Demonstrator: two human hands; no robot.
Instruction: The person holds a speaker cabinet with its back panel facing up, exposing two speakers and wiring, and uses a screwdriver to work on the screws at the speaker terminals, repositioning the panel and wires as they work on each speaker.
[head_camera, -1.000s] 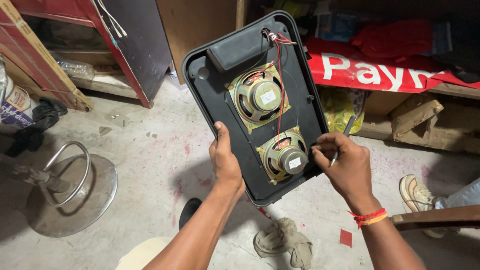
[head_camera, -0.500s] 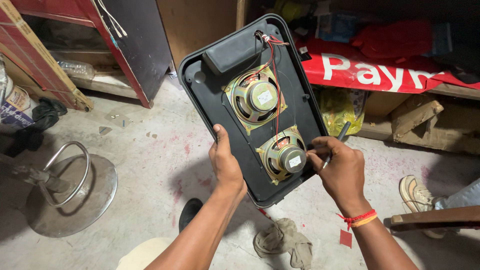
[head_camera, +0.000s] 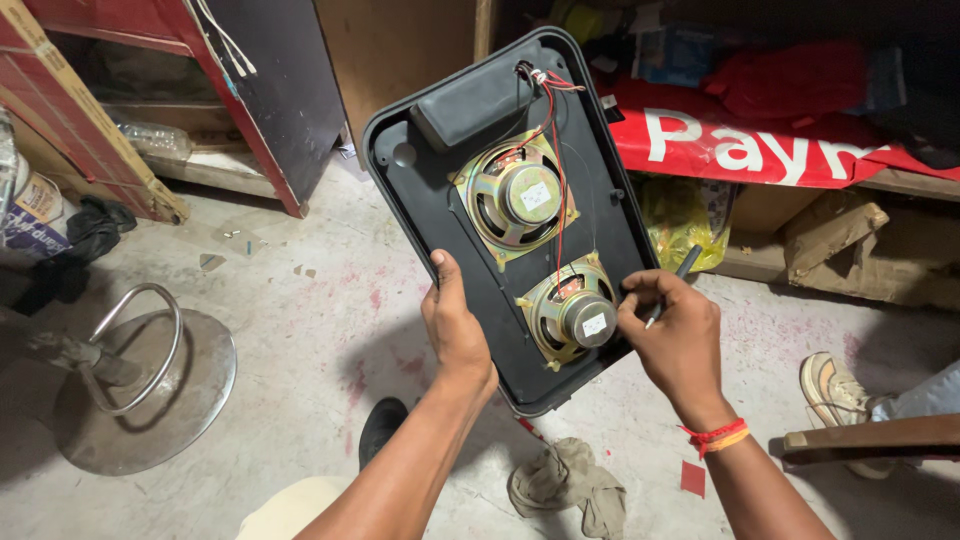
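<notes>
Left hand (head_camera: 455, 325) steadies speaker panel (head_camera: 425, 190); right hand (head_camera: 672, 335) pinches perhaps a pen (head_camera: 672, 286).

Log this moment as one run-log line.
left hand: grips panel edge | right hand: holds thin tool at lower speaker | upper speaker: untouched | panel: tilted above floor

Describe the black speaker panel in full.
The panel is a dark, rounded-corner plastic-looking board, held tilted above the floor. It carries two round speakers with yellowish metal frames, a black box near the top, and red and black wires. The left hand grips its left edge; the right hand, holding a thin tool, works beside the lower speaker.
</notes>
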